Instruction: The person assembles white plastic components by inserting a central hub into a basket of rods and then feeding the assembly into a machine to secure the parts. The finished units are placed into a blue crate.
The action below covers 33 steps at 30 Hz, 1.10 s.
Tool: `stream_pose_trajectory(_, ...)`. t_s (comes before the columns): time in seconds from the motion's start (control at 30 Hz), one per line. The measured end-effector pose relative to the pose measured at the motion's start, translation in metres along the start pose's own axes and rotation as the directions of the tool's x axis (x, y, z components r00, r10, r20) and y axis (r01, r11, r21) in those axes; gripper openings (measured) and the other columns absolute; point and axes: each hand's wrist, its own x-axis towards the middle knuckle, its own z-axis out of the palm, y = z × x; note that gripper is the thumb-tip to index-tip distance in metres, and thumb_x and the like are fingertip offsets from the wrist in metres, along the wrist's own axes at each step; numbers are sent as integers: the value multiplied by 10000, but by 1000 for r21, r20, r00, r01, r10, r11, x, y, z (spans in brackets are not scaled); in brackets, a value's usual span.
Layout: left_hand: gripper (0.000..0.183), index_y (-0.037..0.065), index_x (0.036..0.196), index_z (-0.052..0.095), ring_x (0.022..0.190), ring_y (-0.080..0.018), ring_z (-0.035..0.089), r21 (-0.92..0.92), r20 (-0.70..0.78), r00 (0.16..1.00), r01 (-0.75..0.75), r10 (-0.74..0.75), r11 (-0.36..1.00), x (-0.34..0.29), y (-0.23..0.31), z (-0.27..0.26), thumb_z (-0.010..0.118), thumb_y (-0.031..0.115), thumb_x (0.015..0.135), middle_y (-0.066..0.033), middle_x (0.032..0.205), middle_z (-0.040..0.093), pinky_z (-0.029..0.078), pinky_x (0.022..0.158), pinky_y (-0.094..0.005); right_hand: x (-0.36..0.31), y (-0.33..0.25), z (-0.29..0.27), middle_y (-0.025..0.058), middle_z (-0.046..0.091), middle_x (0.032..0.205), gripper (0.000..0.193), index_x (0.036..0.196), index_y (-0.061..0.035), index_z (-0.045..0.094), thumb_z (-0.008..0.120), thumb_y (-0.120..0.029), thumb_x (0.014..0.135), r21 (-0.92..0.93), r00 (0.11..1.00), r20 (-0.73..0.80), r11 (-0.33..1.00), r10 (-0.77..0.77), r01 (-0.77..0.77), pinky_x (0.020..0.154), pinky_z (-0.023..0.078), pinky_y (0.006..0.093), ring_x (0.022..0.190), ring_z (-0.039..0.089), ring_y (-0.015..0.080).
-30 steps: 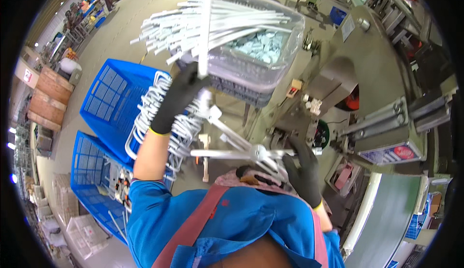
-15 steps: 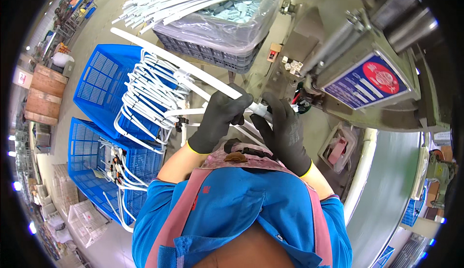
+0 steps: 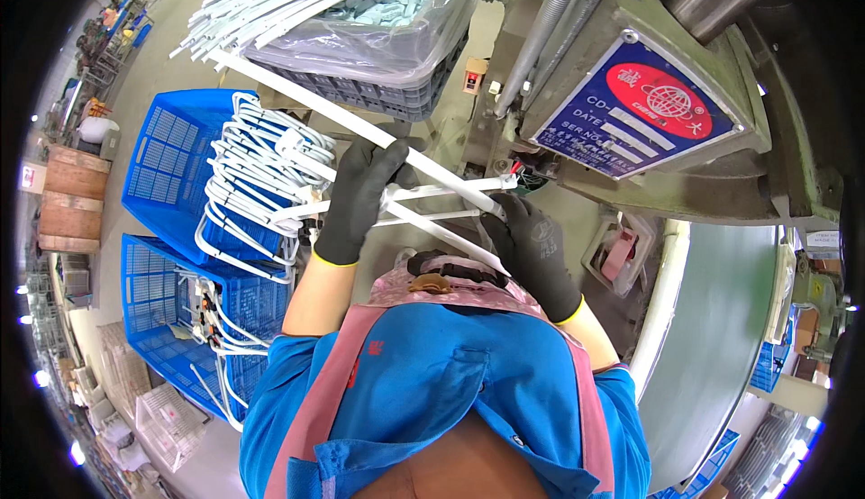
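A long straight white tube (image 3: 311, 99) slants from the far left down to the middle of the view. My left hand (image 3: 365, 195), in a dark glove, is closed around it partway along. Near the tube's lower right end, my right hand (image 3: 533, 245), gloved alike, has its fingers closed on it. Below this tube, other white tubing (image 3: 441, 233) crosses in front of my apron and passes close to both hands. My left palm and fingers hide part of the crossing. Whether either hand also grips the lower tubing cannot be seen.
At left, one blue crate (image 3: 185, 152) holds bundled bent white tubes (image 3: 257, 188); another blue crate (image 3: 158, 292) has tubes with dark fittings. A lined grey crate (image 3: 387, 94) carries loose tubes and small pale pieces. A heavy machine (image 3: 721, 94) looms at right, above a clear bin (image 3: 622, 260).
My hands are farther apart: the left has shifted leftward, and the right is now at the long tube's lower end. The view has shifted, with the machine looming larger.
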Motion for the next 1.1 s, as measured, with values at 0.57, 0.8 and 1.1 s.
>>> stream_pose_trajectory(0.57, 277, 57, 1069, 547, 797, -251, 643, -632, -376, 922, -182, -93, 753, 78, -90, -172, 462, 306, 980, -132, 958, 649, 542, 711, -387, -76, 27, -61, 166, 625, 762, 193, 946, -23, 635, 654, -160, 812, -51, 978, 75, 980, 194, -191, 594, 448, 413, 682, 600, 347)
stream_pose_trajectory(0.8, 333, 46, 1032, 578, 833, -231, 625, -353, -518, 854, -270, 53, 896, 92, -94, -159, 410, 329, 986, -104, 926, 635, 528, 751, -359, -78, 19, -54, 150, 580, 678, 209, 936, -36, 637, 668, -181, 789, -80, 980, 80, 981, 184, -178, 557, 435, 412, 617, 572, 341)
stream_pose_trajectory(1.1, 335, 39, 926, 616, 708, -167, 607, -209, -475, 878, -182, 63, 961, 85, -89, -162, 412, 304, 949, -91, 807, 647, 482, 648, -277, -75, 44, -44, 142, 568, 662, 218, 930, -22, 639, 666, -204, 812, -204, 999, 40, 978, -33, 40, 551, 438, 387, 593, 562, 285)
